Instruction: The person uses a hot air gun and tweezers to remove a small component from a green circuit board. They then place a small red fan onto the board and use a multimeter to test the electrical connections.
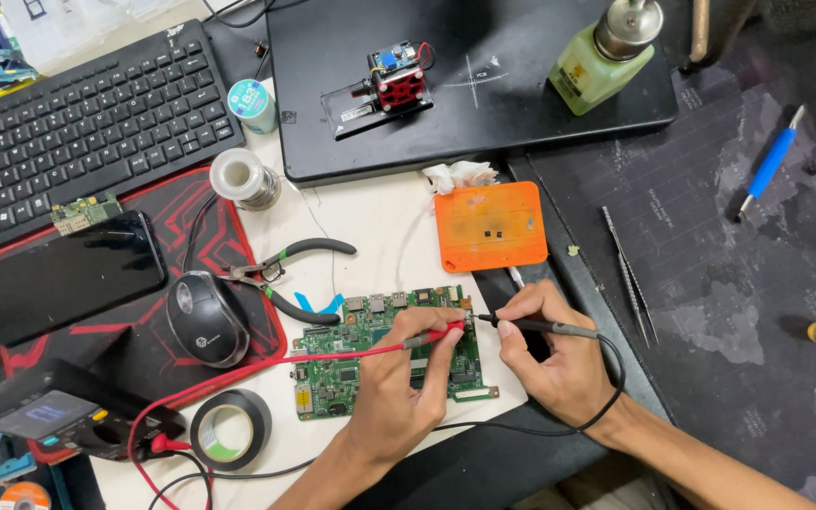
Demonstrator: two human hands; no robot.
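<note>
Nearest the camera, both hands rest on a green circuit board (384, 351) that lies flat on the table (380, 236), its long side running left to right. The left hand (399, 382) is closed in a pencil grip on a red probe (432, 334), whose red lead trails away to the left toward a handheld meter (59, 416) at the lower left corner. The right hand (550, 359) is closed the same way on a black probe (535, 327), held almost level with its tip pointing left. The two tips meet from opposite sides at the board's upper right corner, close together, though whether they touch the same spot is too small to tell. The board sits directly under the left hand and just left of the right hand, so the left hand covers more of it. A roll of black tape (230, 428) lies just left of the left forearm. Further out are a computer mouse (206, 317) on a red and black pad, pliers (285, 274) with black handles, a dark phone (68, 274), and an orange pad (489, 225) just beyond the board. Tweezers (629, 274) lie to the right on a dark mat. Farthest away are a keyboard (87, 123), a spool of solder (243, 178), a closed black laptop (465, 85) carrying a small module, a pale green pump bottle (602, 61), and a blue-handled tool (771, 162).
</note>
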